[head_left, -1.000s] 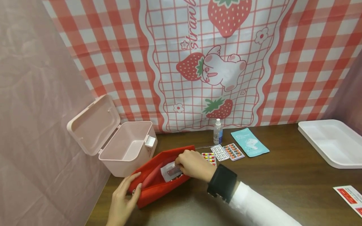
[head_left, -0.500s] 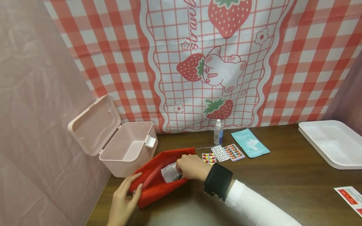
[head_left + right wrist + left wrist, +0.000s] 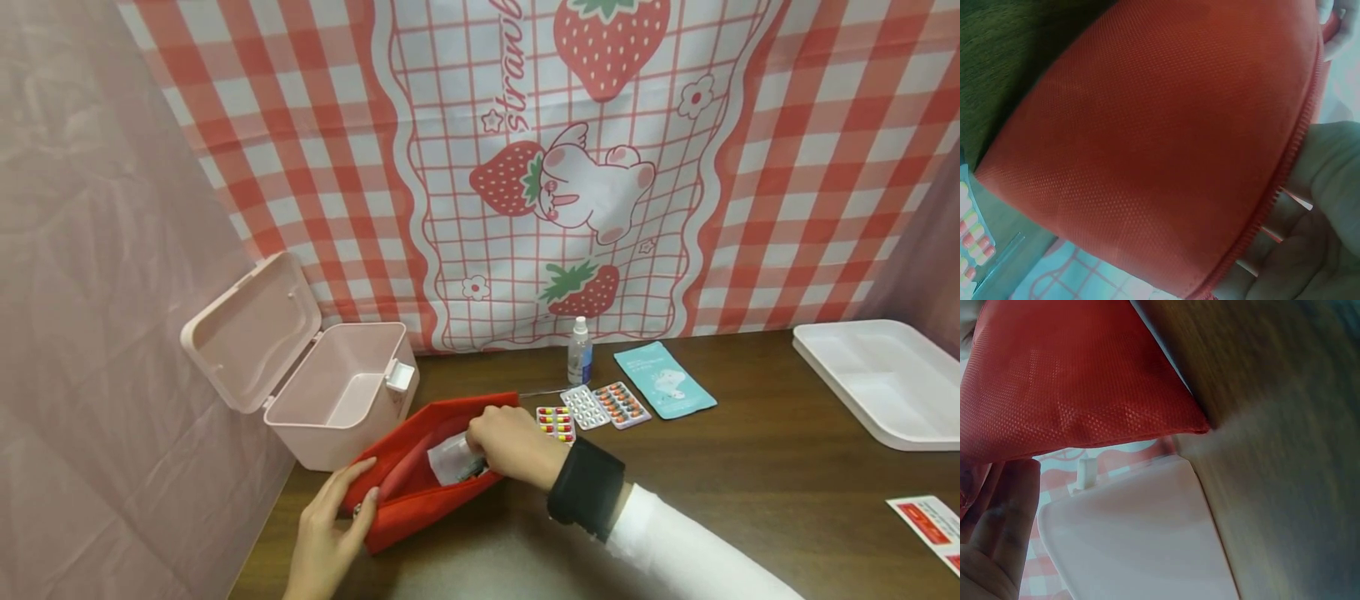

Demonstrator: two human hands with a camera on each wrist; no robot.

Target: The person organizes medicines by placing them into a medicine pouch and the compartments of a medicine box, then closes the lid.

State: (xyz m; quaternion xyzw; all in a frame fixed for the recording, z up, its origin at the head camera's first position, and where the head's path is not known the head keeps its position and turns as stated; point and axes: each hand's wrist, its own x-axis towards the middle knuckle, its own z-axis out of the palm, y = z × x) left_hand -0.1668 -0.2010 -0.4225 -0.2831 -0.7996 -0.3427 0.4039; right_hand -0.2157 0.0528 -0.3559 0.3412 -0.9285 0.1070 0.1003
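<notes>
A red zip pouch (image 3: 427,508) stands with its mouth spread in the head view. At its left end my left hand (image 3: 330,521) grips the rim, thumb on the near side and fingers on the far side. My right hand (image 3: 513,446) reaches into the pouch's right part; its fingertips are hidden inside. Beside those fingers lies a clear plastic packet (image 3: 450,458), with small dark items by it that I cannot make out. In the right wrist view, fingers (image 3: 1285,250) of the right hand go behind the zipper edge (image 3: 1272,187).
An open pink box (image 3: 337,417) stands behind the pouch. To the right are several blister packs (image 3: 585,407), a spray bottle (image 3: 579,354) and a teal packet (image 3: 665,381). A white tray (image 3: 840,375) and a red-and-white card (image 3: 926,525) lie at far right.
Inside the pouch, my right hand has shifted slightly, and the dark item seen through the clear packet earlier no longer shows there. The left hand keeps its grip.
</notes>
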